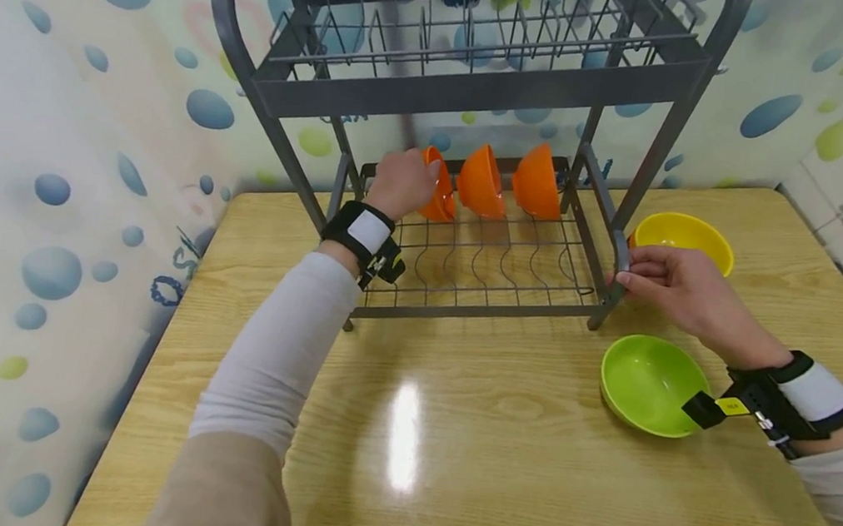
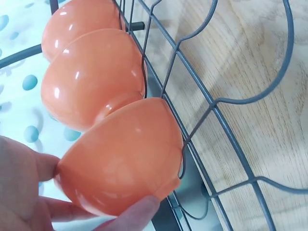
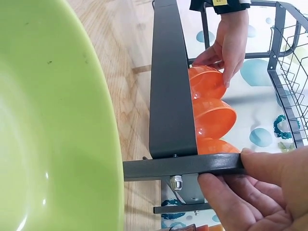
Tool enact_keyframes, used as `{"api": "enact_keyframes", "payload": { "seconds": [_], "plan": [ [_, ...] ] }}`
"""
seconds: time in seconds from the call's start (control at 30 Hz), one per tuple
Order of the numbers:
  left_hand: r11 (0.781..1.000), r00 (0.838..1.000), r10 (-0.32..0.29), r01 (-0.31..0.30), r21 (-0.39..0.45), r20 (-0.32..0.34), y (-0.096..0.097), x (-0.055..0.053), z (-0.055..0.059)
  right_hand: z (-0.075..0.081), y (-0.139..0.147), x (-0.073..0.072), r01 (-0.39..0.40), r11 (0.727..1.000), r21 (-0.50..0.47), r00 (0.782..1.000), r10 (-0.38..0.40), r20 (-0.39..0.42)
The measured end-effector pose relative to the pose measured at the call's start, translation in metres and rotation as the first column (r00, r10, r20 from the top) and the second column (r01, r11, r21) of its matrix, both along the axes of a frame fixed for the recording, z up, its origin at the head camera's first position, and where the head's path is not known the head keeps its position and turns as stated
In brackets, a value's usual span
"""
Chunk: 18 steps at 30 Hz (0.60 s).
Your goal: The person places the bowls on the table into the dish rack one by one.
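Observation:
Three orange bowls stand tilted on edge in a row along the back of the dish rack's lower wire shelf (image 1: pixel 474 301). My left hand (image 1: pixel 402 184) grips the leftmost orange bowl (image 2: pixel 120 159), thumb and fingers on its rim and outside. Beside it are the middle orange bowl (image 1: pixel 481 182) and the right orange bowl (image 1: pixel 537 183). At the rack's right side, my right hand (image 1: pixel 682 290) pinches the grey side bar (image 3: pixel 207 164) between thumb and fingers. A green bowl (image 1: pixel 652 383) sits upright on the table below that hand, and a yellow bowl (image 1: pixel 683 236) lies behind it.
Above the bowls, the rack's upper wire basket (image 1: pixel 478 42) overhangs the lower shelf. The wooden table (image 1: pixel 479 468) meets a patterned wall (image 1: pixel 60 181) at the left and back. The green bowl's rim fills the left of the right wrist view.

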<state>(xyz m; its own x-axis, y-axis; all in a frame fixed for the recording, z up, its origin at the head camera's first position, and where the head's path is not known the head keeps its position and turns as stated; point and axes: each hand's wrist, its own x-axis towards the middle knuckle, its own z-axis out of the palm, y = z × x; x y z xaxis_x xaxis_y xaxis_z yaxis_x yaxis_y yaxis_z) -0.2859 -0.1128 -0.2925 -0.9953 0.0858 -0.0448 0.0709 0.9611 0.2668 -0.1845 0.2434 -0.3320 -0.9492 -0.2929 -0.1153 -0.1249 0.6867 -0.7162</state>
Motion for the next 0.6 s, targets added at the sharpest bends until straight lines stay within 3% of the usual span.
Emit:
{"api": "enact_keyframes", "payload": {
  "seconds": [0.13, 0.33, 0.47, 0.6],
  "plan": [
    [0.996, 0.999, 0.007, -0.011, 0.086, 0.051, -0.007, 0.000, 0.002, 0.000, 0.000, 0.000, -0.004, 1.000, 0.002, 1.000, 0.004, 0.002],
    [0.995, 0.994, -0.029, 0.018, 0.102, 0.106, -0.012, 0.005, 0.016, -0.001, 0.001, 0.002, 0.001, 1.000, 0.030, 1.000, -0.001, -0.007],
    [0.992, 0.995, -0.068, 0.060, 0.109, 0.075, -0.012, 0.018, 0.028, -0.002, 0.001, 0.002, -0.004, 0.999, 0.032, 1.000, 0.004, -0.011],
    [0.980, 0.984, -0.171, 0.165, 0.109, 0.046, -0.011, 0.037, 0.040, 0.000, 0.000, 0.001, -0.008, 1.000, 0.020, 1.000, 0.008, -0.017]
  ]
}}
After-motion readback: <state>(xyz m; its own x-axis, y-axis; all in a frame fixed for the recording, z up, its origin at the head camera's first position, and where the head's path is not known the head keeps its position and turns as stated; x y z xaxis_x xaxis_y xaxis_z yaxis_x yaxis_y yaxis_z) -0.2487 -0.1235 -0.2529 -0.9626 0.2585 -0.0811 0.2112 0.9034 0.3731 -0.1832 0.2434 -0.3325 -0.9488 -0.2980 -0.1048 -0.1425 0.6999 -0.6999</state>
